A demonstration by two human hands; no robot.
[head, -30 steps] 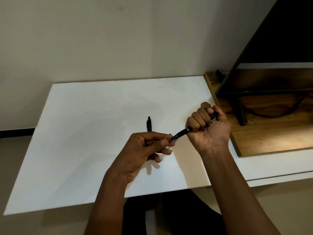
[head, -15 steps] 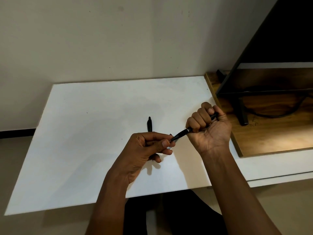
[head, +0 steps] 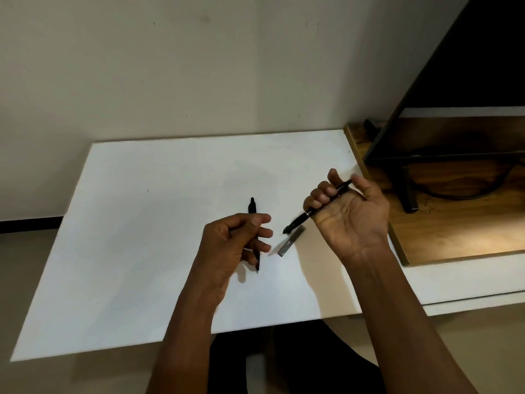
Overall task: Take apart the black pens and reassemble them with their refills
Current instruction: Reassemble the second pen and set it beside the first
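1. The black pen (head: 318, 207) lies slanted across the right hand (head: 349, 214), fingers curled around its barrel, tip pointing toward the left hand (head: 235, 243).
2. The left hand is loosely curled; whether it grips anything I cannot tell. A second pen (head: 252, 205) lies on the white board (head: 142, 223), partly under it.
3. Judgement: the step is disassembly; next, pinch the tip section and unscrew.

A white table (head: 127, 251) carries one black pen (head: 252, 205).
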